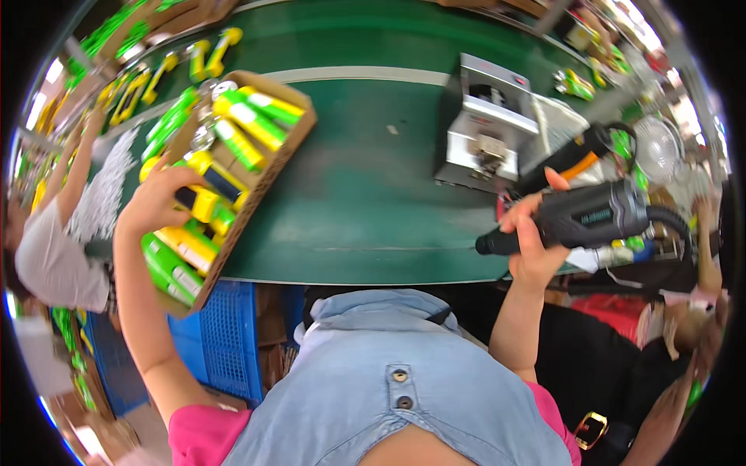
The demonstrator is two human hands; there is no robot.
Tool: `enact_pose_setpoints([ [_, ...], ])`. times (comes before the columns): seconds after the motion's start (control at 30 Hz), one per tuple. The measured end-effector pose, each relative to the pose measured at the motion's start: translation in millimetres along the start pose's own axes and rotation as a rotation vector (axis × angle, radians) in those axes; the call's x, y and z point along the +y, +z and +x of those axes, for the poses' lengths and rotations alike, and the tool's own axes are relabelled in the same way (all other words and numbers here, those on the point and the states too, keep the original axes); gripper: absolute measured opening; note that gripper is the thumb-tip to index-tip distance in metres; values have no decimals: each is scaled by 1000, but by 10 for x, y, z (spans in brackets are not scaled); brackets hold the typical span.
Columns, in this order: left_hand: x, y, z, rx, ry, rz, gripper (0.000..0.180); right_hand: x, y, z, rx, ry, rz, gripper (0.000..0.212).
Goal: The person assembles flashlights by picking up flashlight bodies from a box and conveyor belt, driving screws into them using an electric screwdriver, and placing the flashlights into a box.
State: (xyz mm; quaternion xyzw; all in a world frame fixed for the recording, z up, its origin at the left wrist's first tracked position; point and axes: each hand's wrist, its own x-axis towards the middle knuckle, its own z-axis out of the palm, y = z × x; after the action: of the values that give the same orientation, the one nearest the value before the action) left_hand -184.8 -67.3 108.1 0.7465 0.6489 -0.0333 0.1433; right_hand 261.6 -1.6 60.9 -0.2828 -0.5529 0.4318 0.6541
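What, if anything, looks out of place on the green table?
A small pale scrap lies by itself on the green tabletop between the cardboard tray and the grey machine, perhaps stray litter. No spill stands out.

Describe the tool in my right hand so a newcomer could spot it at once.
On the right half of the green tabletop stands a silver-and-black machine. Nearer you, your right hand holds a dark grey power tool, its tip pointing left. Unlike the black tool just beyond it, it shows no orange panel.
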Motion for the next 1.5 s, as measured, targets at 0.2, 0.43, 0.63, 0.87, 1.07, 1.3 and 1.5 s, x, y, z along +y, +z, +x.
enact_pose_setpoints([
  [0.2, 278, -210, 312, 372, 131, -381, 48, -152, -128, 285, 126, -158, -98, 54],
  [0.43, 2067, 330, 718, 239, 462, -48, 50, 5, -84, 531, 242, -292, -213, 48],
  [0.63, 2187, 1455, 966, 363, 340, -100, 55, 72, 92, 733, 220, -327, -221, 48],
  [0.87, 2196, 1394, 946, 414, 376, -42, 59, 250, 85, 899, 161, -380, -147, 45],
  [1.07, 2183, 1432, 953, 413, 396, -15, 59, 301, 85, 934, 155, -344, -146, 42],
  [1.3, 2191, 1433, 941, 422, 392, -19, 59, 341, 81, 934, 148, -324, -175, 41],
  [1.5, 2189, 1439, 934, 415, 386, -44, 61, 369, 90, 988, 111, -281, -176, 39],
])
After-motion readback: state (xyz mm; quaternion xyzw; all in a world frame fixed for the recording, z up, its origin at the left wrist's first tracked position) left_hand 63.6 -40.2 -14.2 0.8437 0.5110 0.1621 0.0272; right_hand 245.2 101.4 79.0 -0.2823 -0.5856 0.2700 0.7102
